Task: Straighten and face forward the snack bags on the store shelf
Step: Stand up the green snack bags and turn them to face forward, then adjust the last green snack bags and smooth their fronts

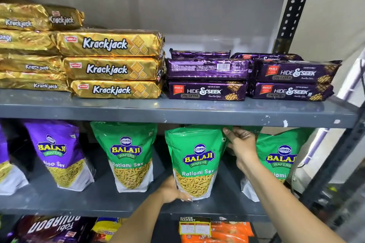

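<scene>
A green Balaji Ratlami Sev bag point(196, 161) stands upright on the middle shelf point(98, 201), label facing me. My left hand point(171, 190) grips its lower left corner. My right hand point(240, 144) pinches its top right corner just under the shelf above. Another green Ratlami Sev bag point(128, 156) stands to its left, tilted slightly. A third green bag point(278, 156) stands on the right, partly hidden behind my right arm. A purple Aloo Sev bag point(59, 152) leans at the left.
The upper shelf point(177, 112) carries stacked gold Krackjack packs point(110, 67) and purple Hide & Seek packs point(207, 90); one shows its barcode side. A slotted metal upright point(292, 8) stands at the right. The lowest shelf holds orange packs point(217, 233) and dark Bourbon packs point(51, 227).
</scene>
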Tool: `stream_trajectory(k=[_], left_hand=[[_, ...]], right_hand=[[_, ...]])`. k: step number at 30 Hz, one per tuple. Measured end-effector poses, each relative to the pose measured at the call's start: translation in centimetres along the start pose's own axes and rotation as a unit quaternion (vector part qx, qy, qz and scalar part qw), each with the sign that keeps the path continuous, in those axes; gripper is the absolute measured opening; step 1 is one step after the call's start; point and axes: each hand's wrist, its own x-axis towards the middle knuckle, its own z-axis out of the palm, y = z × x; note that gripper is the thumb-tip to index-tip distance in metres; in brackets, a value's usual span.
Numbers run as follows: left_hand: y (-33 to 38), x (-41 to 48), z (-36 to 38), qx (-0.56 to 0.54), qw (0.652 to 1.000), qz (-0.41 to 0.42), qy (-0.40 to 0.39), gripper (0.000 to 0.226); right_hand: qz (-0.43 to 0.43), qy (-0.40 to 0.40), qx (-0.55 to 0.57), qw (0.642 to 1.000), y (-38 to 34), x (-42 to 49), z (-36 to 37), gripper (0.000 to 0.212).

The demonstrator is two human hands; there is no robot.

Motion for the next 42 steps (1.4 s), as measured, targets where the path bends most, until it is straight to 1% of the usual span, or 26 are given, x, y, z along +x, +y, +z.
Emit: stream_trajectory(k=[3, 6, 8, 10, 11, 12, 13, 14, 15, 16, 17, 18, 19, 20, 21, 22, 23, 25, 26, 27, 28, 30, 33, 36, 40, 42], left_hand=[[0.2, 0.2, -0.4, 0.009, 1.0, -0.002, -0.016, 0.07], [0.4, 0.3, -0.8, 0.022, 0.999, 0.001, -0.035, 0.067], [0.4, 0.3, -0.8, 0.008, 0.999, 0.015, -0.041, 0.076], [0.0, -0.1, -0.1, -0.059, 0.997, 0.055, -0.011, 0.092], [-0.3, -0.8, 0.5, -0.095, 0.992, 0.075, 0.036, 0.098], [-0.8, -1.7, 1.4, -0.112, 0.983, 0.097, 0.11, 0.101], [-1.5, -2.8, 2.8, -0.102, 0.967, 0.108, 0.206, 0.097], [-2.2, -3.9, 4.6, -0.069, 0.943, 0.104, 0.309, 0.086], [-2.6, -5.2, 6.7, -0.027, 0.908, 0.112, 0.402, 0.07], [-2.6, -6.5, 8.8, 0.002, 0.882, 0.141, 0.449, 0.054], [-1.8, -7.7, 11.1, 0.009, 0.873, 0.193, 0.449, 0.044], [-0.5, -8.3, 13.0, 0.001, 0.875, 0.255, 0.411, 0.04], [1.4, -8.6, 14.7, -0.027, 0.89, 0.297, 0.346, 0.04], [3.4, -8.3, 15.6, -0.052, 0.901, 0.32, 0.288, 0.041], [5.9, -7.6, 16.2, -0.069, 0.91, 0.33, 0.241, 0.041], [8.5, -6.5, 16.5, -0.083, 0.919, 0.319, 0.217, 0.044], [11.0, -5.1, 16.3, -0.099, 0.929, 0.292, 0.206, 0.053], [15.7, -1.9, 16.1, -0.147, 0.955, 0.2, 0.162, 0.077], [17.5, -0.3, 15.7, -0.155, 0.966, 0.155, 0.134, 0.081], [18.8, 1.1, 15.4, -0.159, 0.974, 0.124, 0.104, 0.077], [19.6, 2.2, 15.3, -0.165, 0.977, 0.104, 0.082, 0.065], [20.0, 3.3, 14.8, -0.153, 0.981, 0.096, 0.068, 0.044], [19.3, 4.6, 14.2, -0.123, 0.983, 0.109, 0.079, 0.036], [19.0, 5.6, 13.7, -0.144, 0.982, 0.111, 0.051, 0.033], [18.8, 5.6, 13.6, -0.167, 0.979, 0.109, 0.034, 0.027], [19.2, 4.9, 13.4, -0.177, 0.979, 0.101, 0.03, 0.039]], right_hand=[[-0.003, 0.019, 0.006, 1.0, 0.1, -0.2, -0.2, 0.017], [-0.011, 0.008, -0.005, 1.0, -0.2, -0.7, 0.0, 0.012], [-0.038, 0.003, -0.028, 0.999, -0.2, -1.2, 0.0, 0.018], [-0.068, -0.003, -0.063, 0.996, 0.3, -2.1, -0.9, 0.017], [-0.08, -0.007, -0.08, 0.994, 1.0, -3.0, -1.7, 0.018], [-0.097, 0.002, -0.094, 0.991, 2.0, -4.2, -2.9, 0.023], [-0.122, 0.026, -0.11, 0.986, 3.4, -5.5, -4.5, 0.028], [-0.156, 0.068, -0.132, 0.976, 4.8, -6.8, -6.4, 0.029], [-0.192, 0.115, -0.164, 0.961, 6.1, -7.7, -8.4, 0.031], [-0.216, 0.154, -0.204, 0.942, 7.3, -8.2, -10.4, 0.035], [-0.222, 0.184, -0.251, 0.924, 8.5, -8.3, -12.3, 0.045], [-0.204, 0.201, -0.3, 0.91, 9.7, -7.9, -13.9, 0.061], [-0.169, 0.201, -0.339, 0.903, 10.6, -7.3, -15.4, 0.08], [-0.121, 0.193, -0.356, 0.906, 11.3, -6.6, -16.1, 0.098], [-0.074, 0.182, -0.356, 0.914, 11.7, -5.9, -16.6, 0.112], [-0.04, 0.167, -0.346, 0.922, 11.8, -5.2, -16.8, 0.122], [-0.026, 0.148, -0.325, 0.934, 12.0, -4.5, -16.5, 0.126], [-0.034, 0.131, -0.274, 0.952, 12.4, -3.3, -16.4, 0.117], [-0.044, 0.139, -0.266, 0.953, 12.7, -3.0, -16.3, 0.111], [-0.051, 0.154, -0.265, 0.951, 13.1, -2.7, -16.3, 0.107], [-0.048, 0.169, -0.268, 0.947, 13.4, -2.6, -16.2, 0.108], [-0.04, 0.196, -0.278, 0.94, 13.9, -2.9, -15.6, 0.118], [-0.047, 0.23, -0.306, 0.922, 14.3, -3.5, -14.6, 0.127], [-0.051, 0.246, -0.334, 0.909, 14.5, -3.7, -14.0, 0.127], [-0.042, 0.241, -0.379, 0.893, 14.6, -3.9, -14.0, 0.127], [-0.043, 0.225, -0.378, 0.897, 14.6, -3.9, -14.1, 0.129]])
